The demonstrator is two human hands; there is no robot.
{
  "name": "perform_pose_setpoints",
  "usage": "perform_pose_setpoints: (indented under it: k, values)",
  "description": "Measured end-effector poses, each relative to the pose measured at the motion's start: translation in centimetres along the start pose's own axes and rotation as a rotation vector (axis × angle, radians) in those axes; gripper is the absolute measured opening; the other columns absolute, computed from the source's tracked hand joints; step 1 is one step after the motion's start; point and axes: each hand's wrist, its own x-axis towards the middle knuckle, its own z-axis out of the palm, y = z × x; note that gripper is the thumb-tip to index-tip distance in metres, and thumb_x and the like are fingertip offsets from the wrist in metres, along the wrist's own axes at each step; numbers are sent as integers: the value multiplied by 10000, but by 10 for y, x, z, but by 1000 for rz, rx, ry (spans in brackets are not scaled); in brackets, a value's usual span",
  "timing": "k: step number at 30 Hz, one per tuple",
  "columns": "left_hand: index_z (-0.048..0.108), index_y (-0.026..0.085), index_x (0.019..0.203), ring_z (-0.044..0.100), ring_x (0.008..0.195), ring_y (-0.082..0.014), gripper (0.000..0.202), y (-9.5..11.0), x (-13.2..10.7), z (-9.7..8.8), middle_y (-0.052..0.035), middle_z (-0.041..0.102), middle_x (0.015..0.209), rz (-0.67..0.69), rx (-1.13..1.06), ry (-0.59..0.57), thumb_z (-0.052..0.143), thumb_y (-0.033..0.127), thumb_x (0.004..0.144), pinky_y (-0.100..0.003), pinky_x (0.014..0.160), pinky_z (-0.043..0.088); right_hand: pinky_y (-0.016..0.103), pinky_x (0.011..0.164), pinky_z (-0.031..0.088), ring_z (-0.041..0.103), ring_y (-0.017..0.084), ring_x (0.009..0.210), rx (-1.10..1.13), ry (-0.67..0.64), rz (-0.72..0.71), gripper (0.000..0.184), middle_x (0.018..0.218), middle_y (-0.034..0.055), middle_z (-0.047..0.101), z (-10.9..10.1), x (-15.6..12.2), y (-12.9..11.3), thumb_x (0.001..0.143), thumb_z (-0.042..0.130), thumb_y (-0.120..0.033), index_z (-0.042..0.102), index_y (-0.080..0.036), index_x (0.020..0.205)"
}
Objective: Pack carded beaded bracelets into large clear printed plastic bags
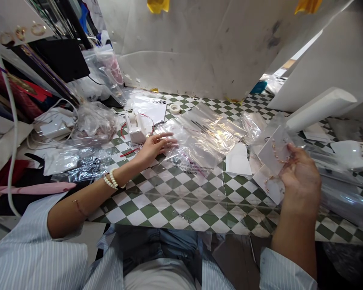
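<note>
My left hand [155, 147], with a white bead bracelet [111, 180] on its wrist, lies with fingers spread on a clear plastic zip bag [193, 147] printed with a warning. My right hand [299, 181] is raised above the table and grips white cards [272, 159] with small gold jewellery pieces on them, likely earrings. Clear plastic seems to wrap the cards, and my fingers hide part of them. A white tape dispenser [135, 127] stands just beyond my left hand, with red cord [128, 152] near my left fingers.
The table has a green-and-white checkered surface [181, 201] under clear film. Crumpled plastic bags [95, 121] and white cards lie at the left, a tape roll [175, 108] at the back. A white board [199, 44] stands behind; a white cable [13, 121] hangs at left.
</note>
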Motion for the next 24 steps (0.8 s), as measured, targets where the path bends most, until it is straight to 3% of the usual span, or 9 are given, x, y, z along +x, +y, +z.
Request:
perform_pose_setpoints:
  k: [4, 7, 9, 10, 12, 14, 16, 19, 24]
  values:
    - [372, 194, 1454, 581, 1260, -297, 698, -2, -1, -1, -186, 586, 1360, 245, 284, 88, 714, 354, 867, -466, 1049, 499, 254, 843, 612, 682, 101, 744, -7, -6, 2, 210, 866, 18, 731, 0, 0, -1, 917, 502, -77, 701, -110, 863]
    - [153, 307, 1558, 392, 1392, -289, 800, 7, -10, 3, -163, 376, 1512, 794, 664, 305, 645, 276, 928, -494, 1104, 389, 250, 826, 616, 685, 106, 759, -9, -1, -3, 207, 898, 33, 731, 0, -1, -2, 916, 500, -75, 701, -102, 873]
    - [172, 362, 1556, 507, 1203, -239, 703, 15, -17, 8, -102, 510, 1339, 1166, 840, 243, 560, 262, 978, -437, 1008, 424, 232, 795, 618, 685, 104, 774, -8, 12, -4, 209, 917, 36, 732, 0, -2, -2, 918, 498, -68, 701, -105, 888]
    - [248, 376, 1534, 557, 1051, -211, 621, 18, -20, 10, -60, 584, 1187, 1272, 914, 120, 535, 277, 992, -395, 923, 449, 217, 777, 618, 685, 100, 780, -7, 18, -3, 211, 919, 32, 732, 0, -2, -2, 917, 496, -62, 700, -109, 887]
    - [470, 355, 1416, 572, 839, -177, 407, 21, -25, 14, -9, 638, 952, 1253, 1121, -236, 504, 332, 1011, -335, 787, 442, 187, 753, 613, 685, 89, 785, -9, 21, -2, 212, 916, 25, 731, 1, -3, -2, 915, 498, -55, 698, -115, 880]
    - [636, 269, 1233, 589, 802, -171, 282, 19, -27, 15, -21, 678, 897, 1024, 1332, -561, 452, 354, 1036, -325, 764, 406, 175, 757, 610, 687, 83, 788, -14, 15, -6, 210, 913, 19, 730, 2, -4, -1, 914, 501, -54, 698, -118, 878]
    - [672, 214, 1160, 614, 848, -179, 338, 15, -26, 16, -47, 719, 944, 808, 1421, -741, 380, 352, 1063, -329, 778, 372, 178, 777, 610, 693, 84, 798, -24, 4, -9, 209, 919, 18, 731, 2, -6, 0, 914, 503, -56, 701, -119, 890]
    - [670, 206, 1176, 631, 884, -181, 369, 10, -25, 16, -47, 744, 995, 719, 1390, -775, 358, 374, 1072, -328, 780, 350, 185, 793, 610, 696, 85, 792, -46, -7, -8, 216, 923, 17, 734, 3, -8, 1, 915, 502, -61, 709, -121, 901]
    - [704, 222, 1126, 622, 818, -187, 301, 11, -29, 18, -47, 724, 896, 775, 1302, -713, 459, 375, 1040, -334, 768, 370, 176, 783, 609, 698, 86, 811, -51, -6, -19, 214, 941, 25, 737, 3, -8, 2, 907, 505, -53, 709, -118, 899]
